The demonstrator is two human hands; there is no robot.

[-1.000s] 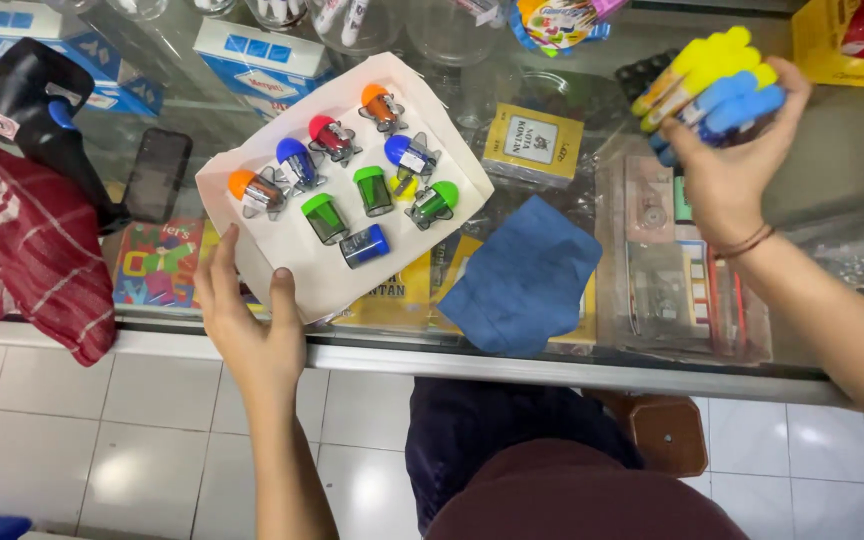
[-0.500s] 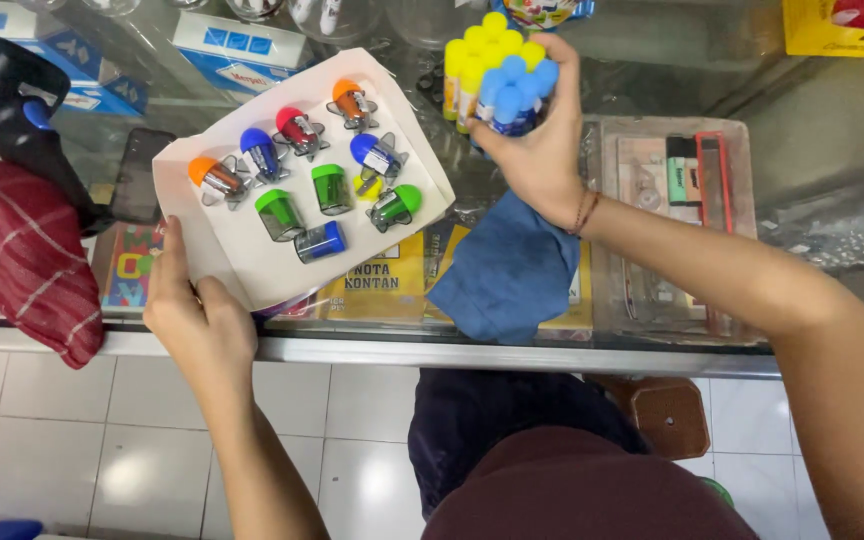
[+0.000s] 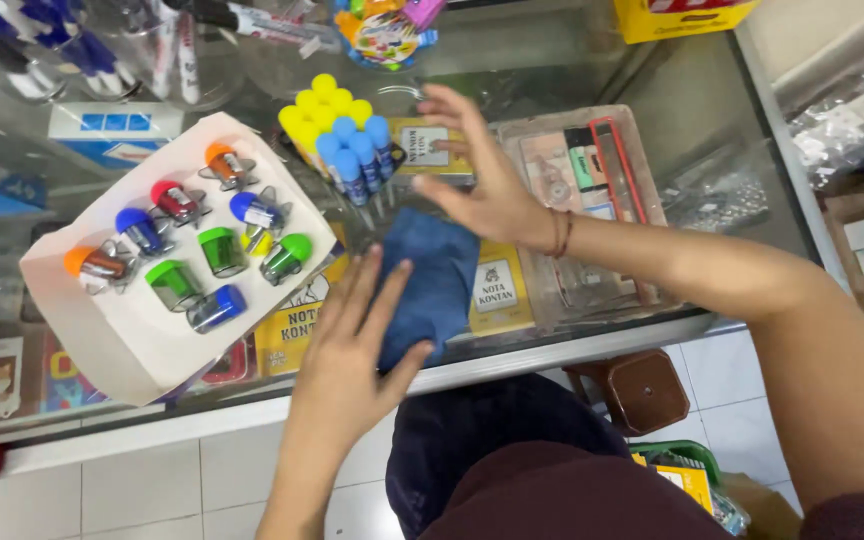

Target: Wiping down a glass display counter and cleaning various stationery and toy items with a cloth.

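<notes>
The left hand lay flat and open on a blue cloth, with its fingers spread out. It pressed down on the near left part of the cloth and held nothing.

The right hand was open too, with its fingers stretched out. It sat at the far edge of the same cloth, and its heel seemed to touch it. It was not holding anything either. A thin string band went around its wrist.

The cloth lay on the glass surface, between the two hands.

Just past the left hand's fingertips, and beside the right hand's fingers, stood a bunch of little tubes with yellow and blue caps. They stood close together and no hand touched them.

To the left of the left hand lay a white paper tray. On it were small clear pots with round caps in orange, red, blue and green. The tray was near the left hand but not touching it.

Under the right arm, a yellow pad could be seen beneath the glass, next to the cloth.
</notes>
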